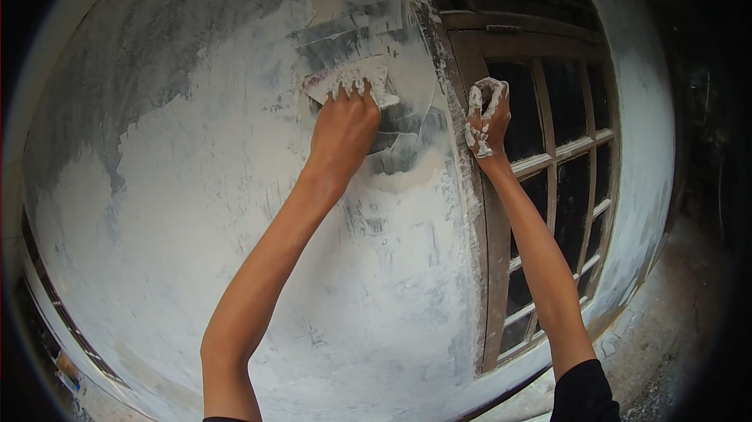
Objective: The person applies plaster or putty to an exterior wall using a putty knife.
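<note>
My left hand [345, 126] is closed on a wide, flat putty scraper [321, 87] smeared with white paste, its blade lying against the wall. White putty coats the fingertips on it. Around the blade the wall [258, 211] carries uneven white putty, with dark grey patches showing through beside and below the hand. My right hand [493, 128] is raised beside the wooden window frame, its fingers curled round into a ring and thickly caked with putty. Whether anything sits inside those fingers I cannot make out.
Right of the wall stands a wooden-framed window [548, 148] with dark panes and white-smeared bars. A rough, broken putty edge [462, 164] runs down beside its frame. Farther right is another pale wall section [646, 101], with bare ground [650, 328] below it.
</note>
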Motion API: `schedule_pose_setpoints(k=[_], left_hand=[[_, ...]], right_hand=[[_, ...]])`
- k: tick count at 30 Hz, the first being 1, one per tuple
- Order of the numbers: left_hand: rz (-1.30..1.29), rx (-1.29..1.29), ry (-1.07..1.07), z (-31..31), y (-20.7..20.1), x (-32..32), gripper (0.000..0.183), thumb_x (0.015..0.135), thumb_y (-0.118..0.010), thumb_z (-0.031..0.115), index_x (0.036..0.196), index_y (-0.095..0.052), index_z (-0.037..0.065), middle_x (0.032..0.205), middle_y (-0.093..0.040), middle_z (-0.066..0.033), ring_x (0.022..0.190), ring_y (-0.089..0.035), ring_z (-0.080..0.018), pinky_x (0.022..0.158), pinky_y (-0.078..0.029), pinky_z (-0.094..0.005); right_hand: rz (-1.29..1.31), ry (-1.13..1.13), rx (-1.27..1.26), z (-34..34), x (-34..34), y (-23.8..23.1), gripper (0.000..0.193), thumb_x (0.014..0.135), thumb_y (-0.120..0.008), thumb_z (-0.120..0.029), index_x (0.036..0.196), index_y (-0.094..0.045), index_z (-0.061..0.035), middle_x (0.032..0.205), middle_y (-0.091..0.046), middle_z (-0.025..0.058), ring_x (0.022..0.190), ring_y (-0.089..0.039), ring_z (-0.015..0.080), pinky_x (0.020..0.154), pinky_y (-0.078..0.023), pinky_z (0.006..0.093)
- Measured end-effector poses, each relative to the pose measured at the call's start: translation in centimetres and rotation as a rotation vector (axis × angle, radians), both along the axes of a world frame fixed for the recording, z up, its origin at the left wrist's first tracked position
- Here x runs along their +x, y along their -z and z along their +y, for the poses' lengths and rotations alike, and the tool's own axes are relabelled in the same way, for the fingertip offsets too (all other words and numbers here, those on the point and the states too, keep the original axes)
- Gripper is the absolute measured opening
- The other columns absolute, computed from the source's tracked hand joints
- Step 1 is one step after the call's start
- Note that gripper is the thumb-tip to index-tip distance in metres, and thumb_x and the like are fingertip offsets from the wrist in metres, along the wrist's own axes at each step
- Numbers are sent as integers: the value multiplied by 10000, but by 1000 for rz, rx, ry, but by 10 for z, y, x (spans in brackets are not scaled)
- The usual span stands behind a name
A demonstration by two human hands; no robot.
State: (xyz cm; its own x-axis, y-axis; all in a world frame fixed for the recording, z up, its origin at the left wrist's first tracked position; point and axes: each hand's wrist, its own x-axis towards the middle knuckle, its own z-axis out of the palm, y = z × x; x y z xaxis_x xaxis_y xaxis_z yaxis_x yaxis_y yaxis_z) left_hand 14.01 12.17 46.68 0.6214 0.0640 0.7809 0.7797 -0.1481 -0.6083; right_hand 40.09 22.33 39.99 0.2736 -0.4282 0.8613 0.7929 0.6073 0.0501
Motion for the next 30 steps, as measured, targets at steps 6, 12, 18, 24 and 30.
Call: schedule_pose_setpoints(k=[6, 12, 18, 24, 30], left_hand=[[4, -54, 80, -21, 42, 5, 433, 758, -548, -45, 1185, -534, -116, 1079, -618, -272, 1077, -592, -345, 906, -489, -388], [-76, 42, 16, -3, -58, 5, 562, 747, -565, -70, 1288, -418, -117, 1175, -563, -276, 1153, -529, -357, 956, -454, -394], [-3, -20, 75, 33, 22, -9, 640, 724, -542, -103, 1331, -340, -130, 1233, -492, -322, 1181, -484, -407, 982, -426, -417], [64, -242, 76, -11, 81, -7, 606, 739, -549, -62, 1313, -367, -136, 1199, -512, -333, 1183, -490, -402, 976, -427, -431], [-88, -185, 173, -57, -38, -2, 584, 690, -606, -108, 1255, -457, -98, 1079, -610, -255, 1019, -600, -353, 886, -491, -378]], right_hand=[[83, -65, -301, 10, 18, 7, 771, 765, -674, -144, 1348, -255, 137, 1189, -446, 352, 1052, -482, 478, 899, -406, 476], [40, -39, -111, 3, 8, 2, 496, 814, -577, -193, 1180, -361, 63, 1007, -488, 232, 905, -513, 371, 803, -422, 419], [66, -68, -26, -16, -2, -2, 205, 774, -521, -89, 959, -491, -5, 842, -501, 124, 748, -511, 263, 713, -433, 344], [74, -90, -58, -16, -2, -2, 152, 832, -527, -104, 949, -503, -11, 819, -515, 109, 736, -519, 238, 707, -436, 333], [27, -127, -102, -14, 5, 2, 485, 839, -586, -205, 1178, -417, 99, 925, -510, 216, 794, -556, 350, 717, -454, 418]])
